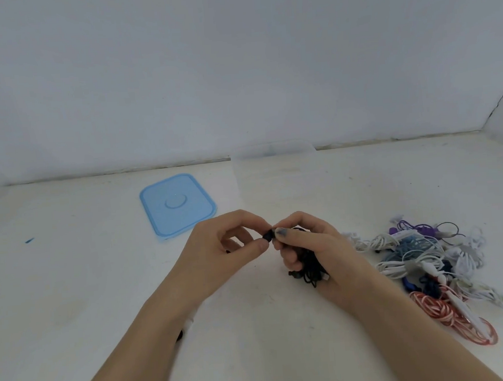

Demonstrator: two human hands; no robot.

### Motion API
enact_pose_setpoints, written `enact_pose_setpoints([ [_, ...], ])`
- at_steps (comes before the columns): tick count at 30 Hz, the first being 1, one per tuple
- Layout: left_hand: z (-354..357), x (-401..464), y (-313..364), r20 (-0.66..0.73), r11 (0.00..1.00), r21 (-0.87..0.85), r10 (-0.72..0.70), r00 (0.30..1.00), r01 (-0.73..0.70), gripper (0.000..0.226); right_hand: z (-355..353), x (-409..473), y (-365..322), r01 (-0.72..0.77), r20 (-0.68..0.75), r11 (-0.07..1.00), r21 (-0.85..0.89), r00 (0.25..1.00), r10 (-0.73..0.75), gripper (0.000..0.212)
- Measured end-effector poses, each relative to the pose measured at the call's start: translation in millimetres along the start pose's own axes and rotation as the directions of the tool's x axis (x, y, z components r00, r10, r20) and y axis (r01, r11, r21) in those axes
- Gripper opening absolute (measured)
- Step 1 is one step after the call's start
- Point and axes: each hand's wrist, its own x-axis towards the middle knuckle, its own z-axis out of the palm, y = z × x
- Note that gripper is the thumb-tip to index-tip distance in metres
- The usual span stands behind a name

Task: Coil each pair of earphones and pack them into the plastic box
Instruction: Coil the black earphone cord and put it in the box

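Both hands meet mid-surface: right hand (310, 245) clutches the black bundle (307, 268), left fingers (260, 246) pinch its bud (267, 236). The clear box (271, 150) sits well beyond the fingers, dead ahead.

The earphones (307, 263) bunched in my right hand (317, 251) are black, and my thumbnail there looks grey-blue. The lid (177, 206) is pale blue with a raised ring at its middle. In the heap (436, 260) I see white, light blue, purple and navy cords, and one cable (449, 316) striped red and white. The table (73, 292) is off-white with a small blue mark (29, 240).
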Motion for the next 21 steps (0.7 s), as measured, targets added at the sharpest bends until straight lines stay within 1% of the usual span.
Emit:
enact_pose_setpoints([
  [2, 0.8, -0.4, 0.9, 0.005, 1.000, -0.022, -0.006, 1.000, 0.006, 0.020, -0.5, 0.3, -0.7, -0.020, 0.016, 0.999, 0.032, 1.000, 0.020, 0.019],
  [4, 1.3, -0.4, 1.1, 0.015, 0.998, -0.057, -0.007, 1.000, 0.008, 0.021, -0.7, 0.7, -1.0, -0.038, 0.032, 0.997, 0.062, 0.999, 0.036, 0.018],
  [7, 0.6, 0.1, -0.6, 0.036, 0.985, -0.171, -0.017, 0.999, 0.022, 0.022, -0.1, 0.9, -1.8, -0.065, 0.058, 0.993, 0.101, 0.997, 0.059, 0.015],
  [11, 0.8, -0.5, 0.2, 0.058, 0.945, -0.322, -0.042, 0.997, 0.058, 0.016, 2.9, -0.6, -4.0, -0.102, 0.095, 0.980, 0.172, 0.992, 0.087, 0.012],
  [14, 2.5, -0.3, 1.6, 0.063, 0.934, -0.353, -0.039, 0.997, 0.059, 0.015, 3.5, -0.9, -4.8, -0.114, 0.097, 0.970, 0.215, 0.991, 0.095, 0.013],
  [21, 3.9, 2.3, 0.7, 0.046, 0.929, -0.364, -0.047, 0.998, 0.061, 0.016, 4.0, -0.8, -4.7, -0.155, 0.093, 0.957, 0.244, 0.986, 0.136, 0.013],
])
